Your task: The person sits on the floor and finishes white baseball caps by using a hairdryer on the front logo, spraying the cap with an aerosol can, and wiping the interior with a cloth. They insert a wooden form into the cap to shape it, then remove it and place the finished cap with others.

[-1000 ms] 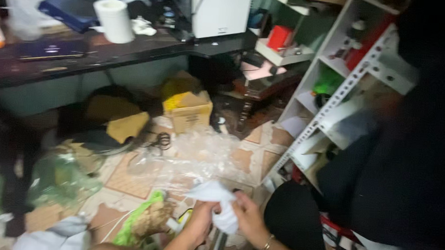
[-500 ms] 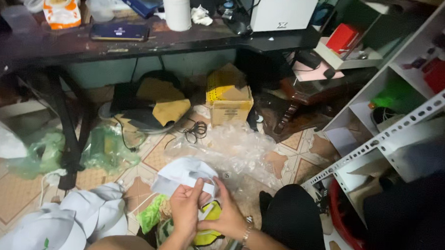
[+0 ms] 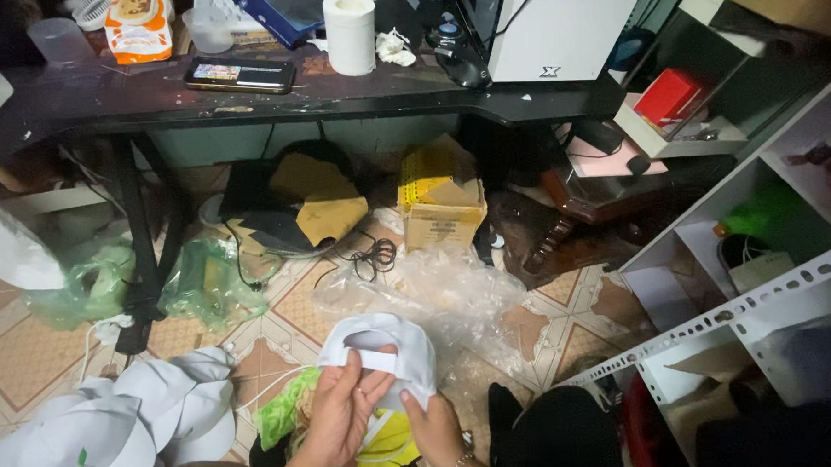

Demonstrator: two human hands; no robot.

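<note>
While both hands pinch it, white cap sits at 6 o'clock; left hand w/ fingers on strap, right hand gripping rim. Plastic wrap at 12 from cap.

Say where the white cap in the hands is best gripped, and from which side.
Probably the back strap of the white cap, from below: it spans the rear opening as a thin flat band facing the person. The left hand already pinches it; the right hand steadies the crown's edge.

Cap between hands, cap pile left, shelving right, desk behind.
</note>
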